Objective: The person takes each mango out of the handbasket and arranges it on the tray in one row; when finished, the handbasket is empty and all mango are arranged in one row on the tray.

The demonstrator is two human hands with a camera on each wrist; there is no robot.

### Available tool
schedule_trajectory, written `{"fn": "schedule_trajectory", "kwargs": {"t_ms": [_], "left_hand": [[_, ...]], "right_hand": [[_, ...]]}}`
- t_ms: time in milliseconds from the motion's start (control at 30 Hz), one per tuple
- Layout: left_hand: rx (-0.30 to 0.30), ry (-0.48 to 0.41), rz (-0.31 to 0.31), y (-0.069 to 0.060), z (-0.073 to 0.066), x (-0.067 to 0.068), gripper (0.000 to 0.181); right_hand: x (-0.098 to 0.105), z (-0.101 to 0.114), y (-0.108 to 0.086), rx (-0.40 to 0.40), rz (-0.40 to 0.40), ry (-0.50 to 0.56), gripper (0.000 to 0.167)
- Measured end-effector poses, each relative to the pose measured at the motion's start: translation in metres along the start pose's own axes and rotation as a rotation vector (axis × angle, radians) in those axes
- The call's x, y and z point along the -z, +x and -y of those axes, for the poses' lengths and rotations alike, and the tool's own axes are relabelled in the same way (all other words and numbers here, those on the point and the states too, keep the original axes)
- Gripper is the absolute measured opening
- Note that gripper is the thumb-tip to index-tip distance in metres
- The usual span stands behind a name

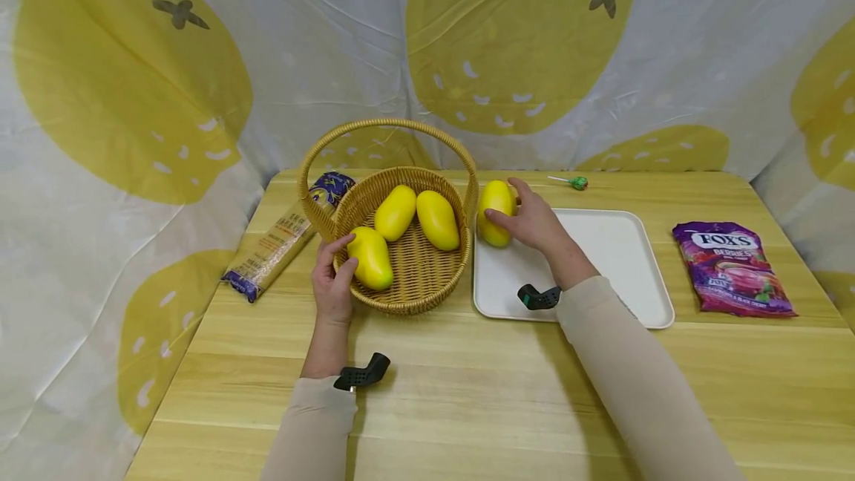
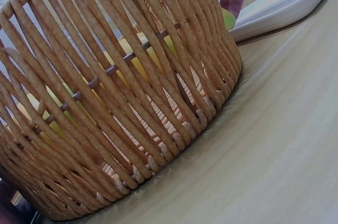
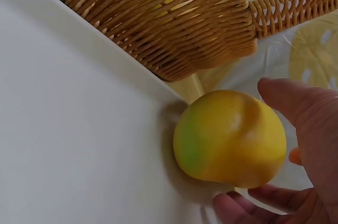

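Observation:
At the left side of the round wicker basket (image 1: 407, 303), my left hand (image 1: 332, 292) grips the rim. Its thumb and index fingertip reach over beside a yellow mango (image 1: 372, 262) with a greenish end. Two more mangoes, one at the back (image 1: 395, 212) and one at the right (image 1: 438, 221), lie in the basket. My right hand (image 1: 534, 217) holds another mango (image 3: 227, 137) at the far left corner of the white tray (image 1: 568, 266). In the right wrist view, thumb and fingers lie on opposite sides of it. The basket wall (image 2: 132, 76) hides most of my left hand in its wrist view.
Left of the basket lies a pack of dry noodles (image 1: 287, 240). A green lollipop (image 1: 577, 183) is behind the tray, and a purple bag of Fox's candy (image 1: 735, 269) lies to its right. The basket's tall handle (image 1: 387, 122) arches above it. A lemon-print cloth (image 1: 320, 58) hangs behind the table.

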State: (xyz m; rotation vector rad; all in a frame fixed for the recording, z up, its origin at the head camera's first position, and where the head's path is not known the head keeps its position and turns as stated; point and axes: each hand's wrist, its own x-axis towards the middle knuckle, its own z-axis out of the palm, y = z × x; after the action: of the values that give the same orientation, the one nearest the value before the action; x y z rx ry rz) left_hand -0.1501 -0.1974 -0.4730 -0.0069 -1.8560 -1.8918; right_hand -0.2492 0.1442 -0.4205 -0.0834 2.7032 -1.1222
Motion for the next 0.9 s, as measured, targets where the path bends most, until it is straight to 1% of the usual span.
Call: {"fn": "schedule_trajectory", "kwargs": {"t_ms": [200,400,567,667,733,900], "left_hand": [[-0.007,0.003,0.003,0.0,0.003,0.0,0.038],[0.013,0.001,0.011,-0.002,0.004,0.001,0.038],[0.007,0.0,0.02,-0.003,0.004,0.0,0.038],[0.006,0.009,0.021,-0.002,0.004,0.001,0.038],[-0.002,0.012,0.026,-0.001,0.004,0.001,0.039],[-0.017,0.019,0.03,0.002,0.003,0.003,0.039]], "right_hand": [[0.006,0.0,-0.008,-0.009,-0.012,-0.017,0.096],[0.014,0.005,-0.028,0.058,-0.049,-0.002,0.094],[0.017,0.015,-0.053,0.112,-0.088,0.042,0.091],[0.015,0.02,-0.069,0.173,-0.113,0.063,0.086],[0.011,0.023,-0.081,0.231,-0.141,0.076,0.081],[-0.009,0.037,-0.107,0.435,-0.232,0.059,0.066]]}}
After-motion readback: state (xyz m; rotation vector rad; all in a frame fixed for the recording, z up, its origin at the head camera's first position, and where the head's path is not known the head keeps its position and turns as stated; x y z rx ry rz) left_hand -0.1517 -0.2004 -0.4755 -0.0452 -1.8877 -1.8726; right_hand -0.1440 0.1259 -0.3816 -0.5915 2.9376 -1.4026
